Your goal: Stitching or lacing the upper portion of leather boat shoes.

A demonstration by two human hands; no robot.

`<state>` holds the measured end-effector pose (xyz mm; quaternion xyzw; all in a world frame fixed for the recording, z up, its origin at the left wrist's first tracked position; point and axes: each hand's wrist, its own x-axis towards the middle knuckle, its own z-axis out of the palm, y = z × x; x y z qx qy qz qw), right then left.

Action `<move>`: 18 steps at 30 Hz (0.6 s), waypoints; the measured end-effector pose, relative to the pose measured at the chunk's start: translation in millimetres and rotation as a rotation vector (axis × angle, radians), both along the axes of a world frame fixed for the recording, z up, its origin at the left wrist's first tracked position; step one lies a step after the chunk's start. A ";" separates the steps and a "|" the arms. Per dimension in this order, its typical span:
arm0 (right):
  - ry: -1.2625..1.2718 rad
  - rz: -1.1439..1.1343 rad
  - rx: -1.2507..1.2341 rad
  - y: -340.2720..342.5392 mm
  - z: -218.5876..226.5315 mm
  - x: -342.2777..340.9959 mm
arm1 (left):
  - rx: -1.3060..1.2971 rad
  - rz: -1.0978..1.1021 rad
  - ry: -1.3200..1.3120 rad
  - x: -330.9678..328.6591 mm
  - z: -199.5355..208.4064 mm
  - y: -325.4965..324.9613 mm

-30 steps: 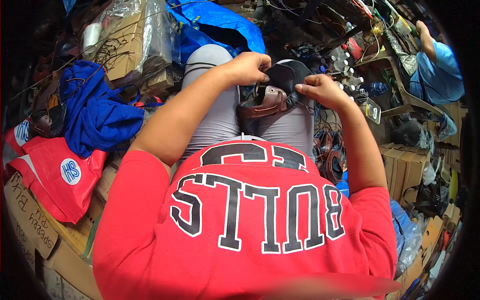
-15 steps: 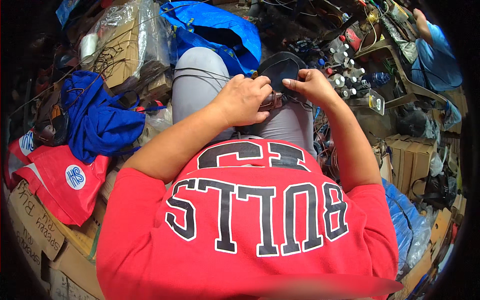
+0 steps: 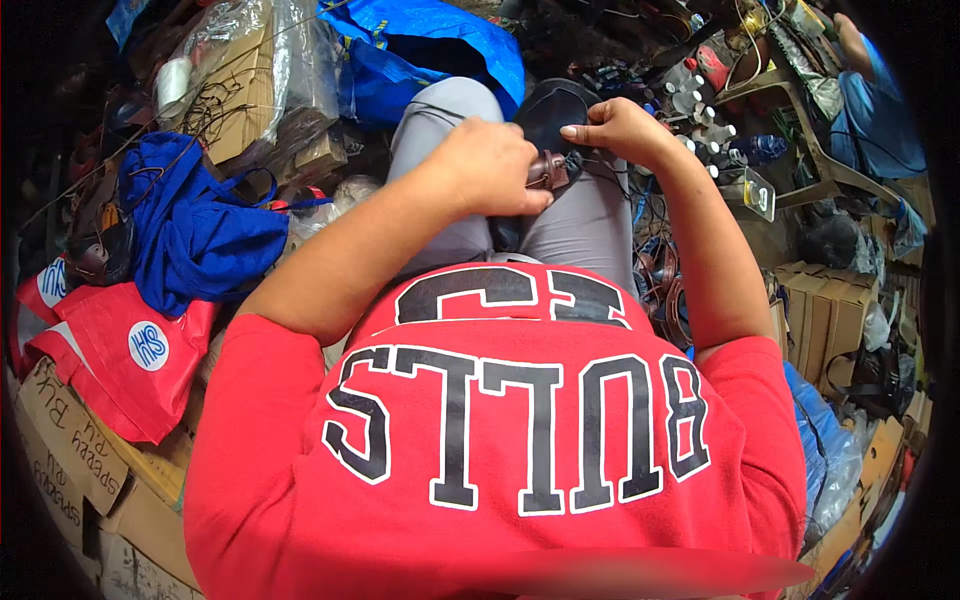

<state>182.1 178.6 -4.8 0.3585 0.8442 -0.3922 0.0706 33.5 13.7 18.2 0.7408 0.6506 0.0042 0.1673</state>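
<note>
We have a person in a red shirt [image 3: 520, 400], left hand [image 3: 490, 165] and right hand [image 3: 620, 130] at a black-and-brown shoe [image 3: 549, 170].
We log grey-trousered legs [image 3: 578, 222] ahead, the shoe lying over the right one; a blue bag [image 3: 430, 48] on the far side, a red bag [image 3: 125, 350] on the near left with blue cloth [image 3: 205, 235] against it, cardboard boxes [image 3: 825, 310] on the right. Left hand: curled round the left of the brown part, holding the shoe; fingertips hidden from us. Right hand: narrow, thumb and fingers close together at the right edge of the black part; we can't tell if it's pinching anything. Smallest we note: bottles [image 3: 718, 132] far right, beyond the right hand.
</note>
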 end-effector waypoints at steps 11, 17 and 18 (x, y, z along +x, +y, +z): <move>0.425 -0.182 0.171 -28.6 11.9 25.8 | 0.184 -0.116 -0.603 -29.6 -35.2 77.9; 0.019 -0.070 -0.100 -48.4 22.8 23.2 | 0.043 -0.170 -0.605 -24.7 -39.5 93.9; -0.021 -0.033 -0.072 -48.0 23.1 21.9 | -0.012 -0.156 -0.598 -24.9 -40.4 93.4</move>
